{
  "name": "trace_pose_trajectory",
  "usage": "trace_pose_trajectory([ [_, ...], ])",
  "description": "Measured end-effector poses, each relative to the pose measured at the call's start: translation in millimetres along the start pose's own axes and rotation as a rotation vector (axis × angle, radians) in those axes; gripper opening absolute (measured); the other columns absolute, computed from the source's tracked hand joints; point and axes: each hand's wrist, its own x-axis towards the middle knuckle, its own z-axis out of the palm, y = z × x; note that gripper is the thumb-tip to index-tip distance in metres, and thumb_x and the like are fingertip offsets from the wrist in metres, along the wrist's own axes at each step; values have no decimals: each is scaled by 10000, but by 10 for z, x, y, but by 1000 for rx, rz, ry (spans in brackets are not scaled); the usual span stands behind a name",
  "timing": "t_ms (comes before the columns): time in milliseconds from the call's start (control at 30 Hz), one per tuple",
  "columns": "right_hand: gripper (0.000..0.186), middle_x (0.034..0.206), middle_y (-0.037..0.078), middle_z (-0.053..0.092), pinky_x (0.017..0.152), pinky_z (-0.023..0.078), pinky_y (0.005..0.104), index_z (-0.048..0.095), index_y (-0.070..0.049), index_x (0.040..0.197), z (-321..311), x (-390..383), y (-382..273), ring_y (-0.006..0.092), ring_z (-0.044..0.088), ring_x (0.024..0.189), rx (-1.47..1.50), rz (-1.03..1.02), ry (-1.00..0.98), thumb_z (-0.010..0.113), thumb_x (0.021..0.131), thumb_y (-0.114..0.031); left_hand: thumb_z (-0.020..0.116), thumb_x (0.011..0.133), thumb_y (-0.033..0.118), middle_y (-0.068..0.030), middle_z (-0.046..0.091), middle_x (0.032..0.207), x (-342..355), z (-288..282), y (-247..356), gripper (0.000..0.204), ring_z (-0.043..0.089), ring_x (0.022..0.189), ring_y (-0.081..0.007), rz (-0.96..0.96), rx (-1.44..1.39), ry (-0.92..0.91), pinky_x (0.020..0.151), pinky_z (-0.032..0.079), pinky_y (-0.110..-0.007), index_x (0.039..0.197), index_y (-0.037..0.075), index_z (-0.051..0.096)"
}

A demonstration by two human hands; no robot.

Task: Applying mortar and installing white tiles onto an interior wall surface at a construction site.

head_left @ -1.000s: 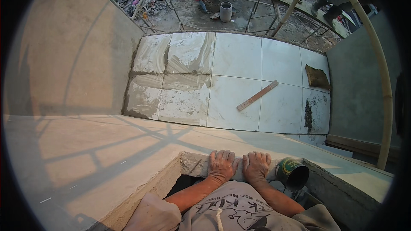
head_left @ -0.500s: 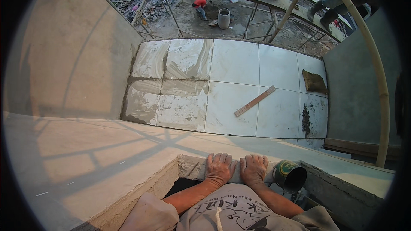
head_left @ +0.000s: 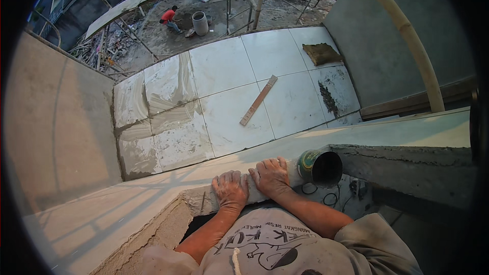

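My left hand point(head_left: 231, 189) lies palm down on the rough concrete sill point(head_left: 200, 201) of the wall opening in front of me, its fingers laid over the far edge. Beside it, nearly touching, my right hand point(head_left: 271, 176) rests on the same sill with its fingers stretched forward. Neither hand holds anything. Just right of my right hand, an open green can point(head_left: 325, 168) lies tipped on the sill, its dark mouth turned toward me. A short thin rod point(head_left: 203, 201) lies left of my left hand.
Beyond the wall are white floor tiles point(head_left: 229, 103), smeared with grey mortar at left. A wooden strip point(head_left: 259, 100) and a brown folded sack point(head_left: 321, 54) lie there. A bamboo pole point(head_left: 405, 33) stands at right. Farther off are scaffold planks point(head_left: 147, 0) and a person in red point(head_left: 168, 18).
My view has turned to the right, so the tiles and yard sit tilted and farther left. Both hands stay on the sill; the can keeps its place beside my right hand.
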Motion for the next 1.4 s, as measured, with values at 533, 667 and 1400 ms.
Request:
trace_pose_trajectory([
  [533, 386, 933, 101, 595, 943, 289, 384, 611, -54, 909, -20, -184, 116, 221, 513, 941, 129, -59, 78, 422, 891, -390, 286, 931, 377, -111, 573, 886, -92, -11, 109, 434, 508, 854, -298, 55, 106, -37, 834, 308, -424, 900, 83, 603],
  [667, 409, 936, 90, 596, 929, 297, 377, 616, -62, 915, -17, -257, 167, 211, 506, 972, 123, -5, 52, 403, 892, -410, 266, 936, 378, -142, 570, 895, -137, 54, 21, 454, 506, 851, -329, 114, 148, -49, 799, 330, -440, 905, 71, 598],
  [1400, 300, 838, 79, 649, 687, 456, 272, 606, -30, 929, -2073, -2411, 1897, 125, 614, 764, 1077, -44, -150, 513, 885, -312, 184, 926, 457, -261, 584, 919, 47, 198, -205, 640, 503, 858, -446, 6, 209, -192, 779, 363, -508, 985, -33, 591],
])
